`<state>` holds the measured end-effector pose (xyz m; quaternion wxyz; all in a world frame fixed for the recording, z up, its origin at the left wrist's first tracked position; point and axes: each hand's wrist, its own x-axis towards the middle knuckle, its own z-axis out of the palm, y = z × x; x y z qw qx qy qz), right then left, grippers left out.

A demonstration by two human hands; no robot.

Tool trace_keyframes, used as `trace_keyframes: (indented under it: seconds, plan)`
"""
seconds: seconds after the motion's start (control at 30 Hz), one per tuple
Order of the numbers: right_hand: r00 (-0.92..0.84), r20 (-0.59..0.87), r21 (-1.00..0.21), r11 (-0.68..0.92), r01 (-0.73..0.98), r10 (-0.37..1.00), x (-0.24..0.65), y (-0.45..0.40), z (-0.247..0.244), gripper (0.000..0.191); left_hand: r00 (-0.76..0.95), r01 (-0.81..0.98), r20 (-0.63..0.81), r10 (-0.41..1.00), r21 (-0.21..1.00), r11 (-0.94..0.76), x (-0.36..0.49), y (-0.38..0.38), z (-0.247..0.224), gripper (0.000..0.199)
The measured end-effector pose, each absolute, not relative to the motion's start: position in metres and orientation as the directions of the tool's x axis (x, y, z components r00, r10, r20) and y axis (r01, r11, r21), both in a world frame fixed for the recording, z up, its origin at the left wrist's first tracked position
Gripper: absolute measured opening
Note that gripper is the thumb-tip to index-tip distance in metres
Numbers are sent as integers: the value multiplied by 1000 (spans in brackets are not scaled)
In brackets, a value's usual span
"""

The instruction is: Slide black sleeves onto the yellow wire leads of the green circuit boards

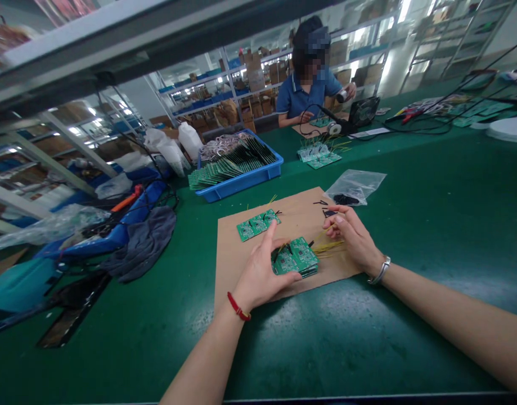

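A stack of green circuit boards (301, 253) lies on a sheet of brown cardboard (233, 270). My left hand (260, 270) grips the stack from its left side, thumb along the near edge and index finger stretched out past the far side. Yellow wires (328, 247) stick out to the right of the stack. Over that end, my right hand (353, 233) is closed in a pinch, with a thin yellow wire (329, 226) at its fingertips. Small black pieces (321, 202) lie just beyond it. Another green board (258, 225) with black parts rests farther back on the cardboard.
A blue tray (245, 183) full of upright boards stands behind the cardboard. A clear plastic bag (359, 184) with black pieces lies at the back right. Across the table sits a co-worker (306, 93) near wired boards (319, 154). Left are a dark cloth (142, 244) and blue bins.
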<state>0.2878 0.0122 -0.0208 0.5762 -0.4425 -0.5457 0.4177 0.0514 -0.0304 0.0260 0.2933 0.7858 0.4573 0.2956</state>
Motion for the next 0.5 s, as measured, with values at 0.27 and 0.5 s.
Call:
trace_keyframes:
  seconds: [0.27, 0.5]
  plan:
    - [48, 261, -965, 260, 33, 964, 287, 14, -21, 34, 383, 436, 237, 893, 806, -400, 50, -35, 29, 89]
    - [61, 256, -966, 253, 42, 965, 287, 15, -23, 33, 309, 466, 255, 916, 799, -379, 37, -34, 32, 69]
